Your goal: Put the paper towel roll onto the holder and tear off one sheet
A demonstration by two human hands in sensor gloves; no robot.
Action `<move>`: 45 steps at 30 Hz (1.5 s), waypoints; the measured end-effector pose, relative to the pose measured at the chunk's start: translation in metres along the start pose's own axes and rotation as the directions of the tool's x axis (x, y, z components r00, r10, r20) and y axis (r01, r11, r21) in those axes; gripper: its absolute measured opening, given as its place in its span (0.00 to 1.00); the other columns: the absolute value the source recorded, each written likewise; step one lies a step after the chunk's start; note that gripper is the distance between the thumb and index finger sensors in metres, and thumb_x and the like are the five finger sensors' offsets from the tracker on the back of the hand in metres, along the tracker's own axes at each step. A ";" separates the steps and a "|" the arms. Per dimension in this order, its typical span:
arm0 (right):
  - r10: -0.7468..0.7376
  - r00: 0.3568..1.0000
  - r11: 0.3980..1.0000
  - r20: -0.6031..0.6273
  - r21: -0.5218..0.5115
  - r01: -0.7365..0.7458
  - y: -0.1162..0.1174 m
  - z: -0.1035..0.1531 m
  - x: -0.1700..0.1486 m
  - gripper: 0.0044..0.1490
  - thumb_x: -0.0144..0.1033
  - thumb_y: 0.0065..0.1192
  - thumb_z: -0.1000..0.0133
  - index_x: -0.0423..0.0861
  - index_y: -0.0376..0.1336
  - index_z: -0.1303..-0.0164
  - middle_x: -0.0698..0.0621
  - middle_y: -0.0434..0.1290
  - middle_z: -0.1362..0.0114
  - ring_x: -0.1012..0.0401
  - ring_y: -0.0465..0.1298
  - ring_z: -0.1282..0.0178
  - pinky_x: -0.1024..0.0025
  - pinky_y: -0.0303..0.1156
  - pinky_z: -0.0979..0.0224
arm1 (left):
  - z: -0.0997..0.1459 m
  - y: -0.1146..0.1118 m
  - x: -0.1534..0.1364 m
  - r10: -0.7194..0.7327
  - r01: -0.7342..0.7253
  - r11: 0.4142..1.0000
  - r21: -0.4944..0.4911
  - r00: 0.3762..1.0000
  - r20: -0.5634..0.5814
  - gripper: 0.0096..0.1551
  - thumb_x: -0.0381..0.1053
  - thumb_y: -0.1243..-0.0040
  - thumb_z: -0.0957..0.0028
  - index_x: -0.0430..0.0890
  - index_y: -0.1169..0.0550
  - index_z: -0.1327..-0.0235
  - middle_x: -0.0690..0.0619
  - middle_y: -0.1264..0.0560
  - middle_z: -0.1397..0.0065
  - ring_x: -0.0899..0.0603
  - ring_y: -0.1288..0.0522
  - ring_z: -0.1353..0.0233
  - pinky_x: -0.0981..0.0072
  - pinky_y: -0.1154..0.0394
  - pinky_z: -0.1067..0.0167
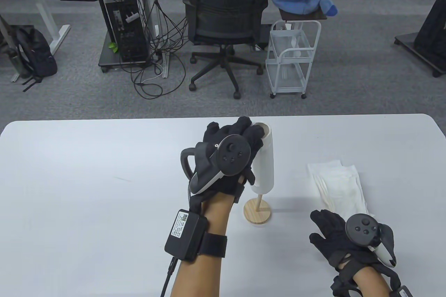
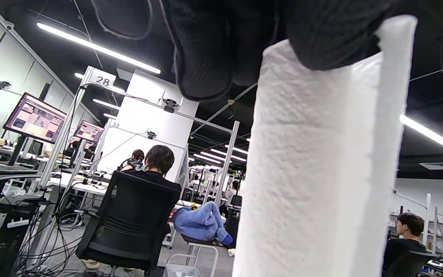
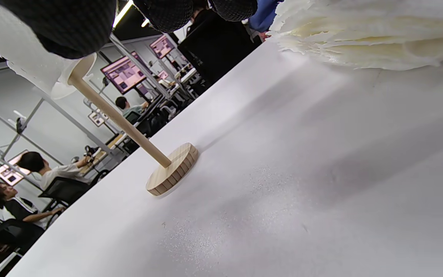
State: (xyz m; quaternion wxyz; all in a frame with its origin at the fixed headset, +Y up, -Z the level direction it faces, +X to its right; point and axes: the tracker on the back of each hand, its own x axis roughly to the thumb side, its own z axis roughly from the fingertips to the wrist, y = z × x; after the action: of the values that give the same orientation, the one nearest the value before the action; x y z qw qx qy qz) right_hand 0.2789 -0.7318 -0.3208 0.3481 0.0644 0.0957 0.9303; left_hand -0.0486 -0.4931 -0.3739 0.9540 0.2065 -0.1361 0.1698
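A white paper towel roll (image 1: 265,159) stands upright on the rod of the wooden holder (image 1: 257,210), its lower end still above the round base. My left hand (image 1: 231,152) grips the roll from the left, fingers curled round its upper part. In the left wrist view the roll (image 2: 321,165) fills the right side under my gloved fingers (image 2: 221,46). The right wrist view shows the holder's rod and base (image 3: 172,167) with the roll (image 3: 33,61) partway down the rod. My right hand (image 1: 334,232) rests flat on the table, fingers spread, holding nothing.
A pile of loose white paper towel sheets (image 1: 339,184) lies on the table just beyond my right hand. The white table (image 1: 87,189) ends at a rounded far edge. Behind it stand an office chair (image 1: 226,15) and a white wire cart (image 1: 292,56).
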 end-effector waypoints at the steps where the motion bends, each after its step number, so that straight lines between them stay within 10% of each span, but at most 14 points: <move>1: 0.000 1.000 1.000 0.000 0.001 0.000 0.000 0.000 0.000 0.45 0.58 0.57 0.47 0.59 0.47 0.21 0.43 0.43 0.14 0.41 0.41 0.14 0.37 0.41 0.20 | 0.001 -0.002 -0.001 -0.002 0.002 1.000 -0.004 1.000 0.000 0.20 0.58 0.40 0.51 0.68 0.22 0.44 0.59 0.27 0.26 0.45 0.21 0.30 0.36 0.39 0.24; 45: -0.008 0.999 0.999 -0.034 0.053 0.010 0.006 -0.002 -0.003 0.45 0.58 0.58 0.48 0.59 0.46 0.21 0.43 0.43 0.14 0.41 0.41 0.14 0.38 0.41 0.20 | 0.031 -0.106 -0.017 -0.080 0.092 0.973 -0.210 0.995 0.065 0.21 0.58 0.40 0.50 0.65 0.22 0.43 0.59 0.31 0.23 0.43 0.33 0.20 0.35 0.43 0.23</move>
State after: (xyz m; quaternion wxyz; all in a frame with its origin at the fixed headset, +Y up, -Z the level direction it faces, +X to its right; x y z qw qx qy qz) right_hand 0.2766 -0.7381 -0.3217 0.3488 0.0577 0.1267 0.9268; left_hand -0.0295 -0.6020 -0.3888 0.9729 0.1137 -0.1709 0.1069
